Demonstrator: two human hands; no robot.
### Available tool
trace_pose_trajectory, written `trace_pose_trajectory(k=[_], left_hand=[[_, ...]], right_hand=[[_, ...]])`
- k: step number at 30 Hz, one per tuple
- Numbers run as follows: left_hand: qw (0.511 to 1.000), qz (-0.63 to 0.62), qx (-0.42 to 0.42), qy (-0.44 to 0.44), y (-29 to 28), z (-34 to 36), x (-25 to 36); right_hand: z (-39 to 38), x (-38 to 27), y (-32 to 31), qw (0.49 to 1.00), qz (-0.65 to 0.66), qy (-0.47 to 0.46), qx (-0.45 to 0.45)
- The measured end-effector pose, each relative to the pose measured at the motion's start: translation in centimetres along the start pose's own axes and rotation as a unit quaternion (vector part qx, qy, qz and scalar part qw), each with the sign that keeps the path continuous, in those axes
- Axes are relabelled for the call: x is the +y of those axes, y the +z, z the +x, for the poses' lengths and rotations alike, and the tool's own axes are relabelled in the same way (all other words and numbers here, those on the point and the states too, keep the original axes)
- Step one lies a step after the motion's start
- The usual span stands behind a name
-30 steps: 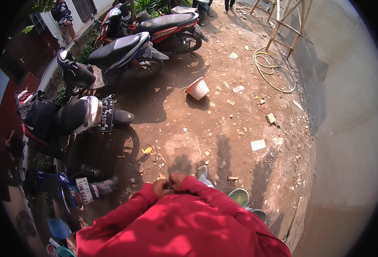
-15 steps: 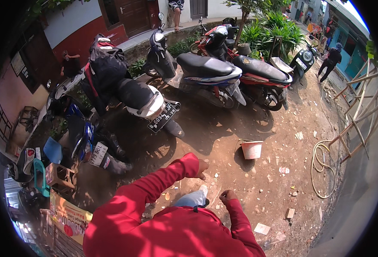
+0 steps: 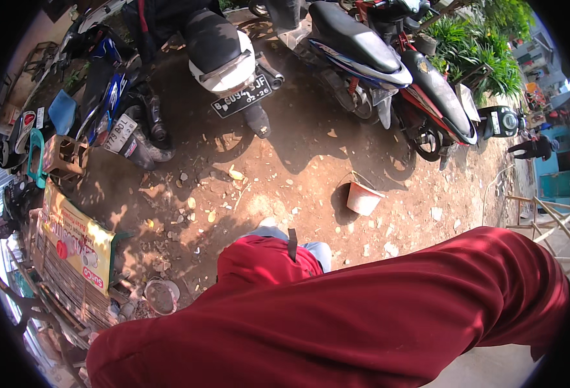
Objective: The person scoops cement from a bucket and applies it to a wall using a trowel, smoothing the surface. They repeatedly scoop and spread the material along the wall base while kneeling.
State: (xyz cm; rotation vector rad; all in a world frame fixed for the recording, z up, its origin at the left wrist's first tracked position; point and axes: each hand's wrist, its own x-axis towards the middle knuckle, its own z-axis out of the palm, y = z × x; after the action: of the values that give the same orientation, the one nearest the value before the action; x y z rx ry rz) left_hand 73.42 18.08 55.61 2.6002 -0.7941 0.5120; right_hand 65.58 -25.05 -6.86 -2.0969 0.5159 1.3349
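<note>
Neither of my hands shows now. A red sleeve of mine stretches large across the lower part of the view, bent near the right edge; its hand is out of sight, and I cannot tell which arm it is. Beyond the sleeve, a pale orange bucket with a thin handle stands on the dirt ground, tilted in the view and apart from me. Part of my red top with a dark strap shows below it, along with a light trouser leg.
Several parked motor scooters, including a white one and a blue one, line the far side. At the left are a brown crate, a yellow banner and a round pail. A person and wooden poles are at right.
Both hands have left the view, and a red sleeve now spans the lower part. My view has turned and lowered, so the scooters sit higher and the bucket shifts slightly left and up.
</note>
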Motion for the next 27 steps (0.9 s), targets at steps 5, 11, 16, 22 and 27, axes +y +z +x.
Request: trace_pose_trajectory(k=[5, 11, 16, 22, 27], left_hand=[[0.981, -0.04, -0.023, -0.19, 11.7, 2.2, -13.2], [0.703, -0.099, -0.089, -0.699, 31.8, -13.7, -28.2], [0.399, -0.144, -0.043, -0.905, 41.8, -48.0, -14.4], [-0.038, -0.191, 0.006, -0.981, 40.8, -44.7, 8.5], [-0.193, -0.277, -0.007, -0.941, 46.8, -30.3, 11.7]], right_hand=[[4.0, -5.1, -1.4, 0.999, 0.011, 0.025, -0.03], [13.1, -17.5, -3.7, 0.997, 0.073, 0.007, 0.019], [25.0, -33.0, -6.0, 0.999, 0.025, -0.029, -0.019], [37.4, -46.7, -6.0, 0.987, 0.136, 0.049, -0.069], [52.2, -48.0, -2.7, 0.933, 0.323, 0.144, -0.066]])
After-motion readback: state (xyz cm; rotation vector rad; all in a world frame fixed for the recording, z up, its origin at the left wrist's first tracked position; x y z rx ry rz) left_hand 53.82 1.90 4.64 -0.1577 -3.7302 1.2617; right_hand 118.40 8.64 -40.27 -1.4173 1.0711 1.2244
